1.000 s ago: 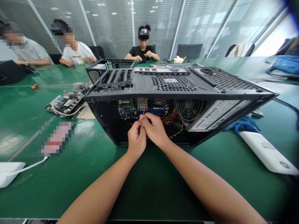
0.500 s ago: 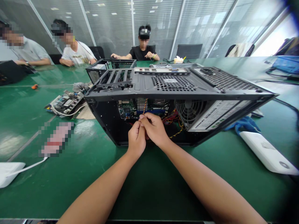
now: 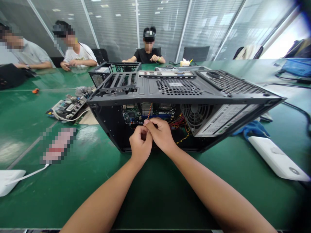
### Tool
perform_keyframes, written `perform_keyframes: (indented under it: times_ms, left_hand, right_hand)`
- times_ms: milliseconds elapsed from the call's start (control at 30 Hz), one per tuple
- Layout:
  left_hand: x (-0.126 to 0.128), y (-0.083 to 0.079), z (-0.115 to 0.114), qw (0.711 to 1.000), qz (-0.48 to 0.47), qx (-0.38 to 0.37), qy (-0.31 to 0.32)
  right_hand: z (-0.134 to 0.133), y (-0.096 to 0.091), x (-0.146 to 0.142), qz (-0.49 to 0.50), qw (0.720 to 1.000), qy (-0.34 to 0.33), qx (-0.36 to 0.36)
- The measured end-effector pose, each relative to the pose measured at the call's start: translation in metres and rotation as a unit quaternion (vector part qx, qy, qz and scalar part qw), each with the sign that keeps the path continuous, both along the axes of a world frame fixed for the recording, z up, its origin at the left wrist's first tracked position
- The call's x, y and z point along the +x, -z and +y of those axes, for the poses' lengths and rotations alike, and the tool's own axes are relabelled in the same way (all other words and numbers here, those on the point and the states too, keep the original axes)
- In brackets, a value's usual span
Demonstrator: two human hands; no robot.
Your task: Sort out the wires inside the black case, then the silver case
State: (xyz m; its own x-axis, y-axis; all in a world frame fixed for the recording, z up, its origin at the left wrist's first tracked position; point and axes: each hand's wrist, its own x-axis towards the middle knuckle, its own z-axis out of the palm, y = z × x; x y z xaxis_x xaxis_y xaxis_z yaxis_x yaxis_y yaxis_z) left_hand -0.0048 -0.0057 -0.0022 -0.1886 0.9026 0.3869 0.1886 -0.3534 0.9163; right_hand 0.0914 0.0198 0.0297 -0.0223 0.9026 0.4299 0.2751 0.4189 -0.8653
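A black desktop computer case (image 3: pixel 170 101) lies in front of me with its open side towards me. In that opening my right hand (image 3: pixel 160 133) pinches the lower end of a thin twisted orange-and-black cable (image 3: pixel 150 111). My left hand (image 3: pixel 141 142) is closed right beside it, its fingertips against the right ones. What the left fingers hold is hidden. Behind the hands show a green motherboard (image 3: pixel 132 115), a bundle of coloured wires (image 3: pixel 178 123) and the power supply's fan grille (image 3: pixel 195 113).
Left on the green table (image 3: pixel 97 194) are a loose circuit board (image 3: pixel 66 108), a blurred pink phone (image 3: pixel 59 144) and a white charger (image 3: pixel 11 181). A white power bank (image 3: pixel 279 158) and a blue glove (image 3: pixel 255 129) lie right. Several people sit across the table.
My left hand has shifted slightly left, its thumb and forefinger a little farther apart. The right hand keeps its pinch on the cable. A person across the table has moved their hands.
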Motion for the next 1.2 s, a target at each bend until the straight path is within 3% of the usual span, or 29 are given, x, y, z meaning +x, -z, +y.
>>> perform_keyframes:
  times_ms: [333,600,1200]
  left_hand:
    - [0.0005,-0.002,0.0023,0.999,-0.001,0.028,-0.04]
    - [-0.0034,-0.0042,-0.001,0.995,0.069,0.035,-0.063]
    - [-0.0064,0.0029,0.0021,0.988,0.137,0.051,-0.05]
  right_hand:
    - [-0.0012,-0.001,-0.0004,-0.014,1.0,0.007,0.02]
    - [-0.0023,-0.0029,0.0002,-0.015,1.0,0.014,0.005]
    - [0.0005,-0.0014,-0.0004,0.04,0.999,-0.004,-0.037]
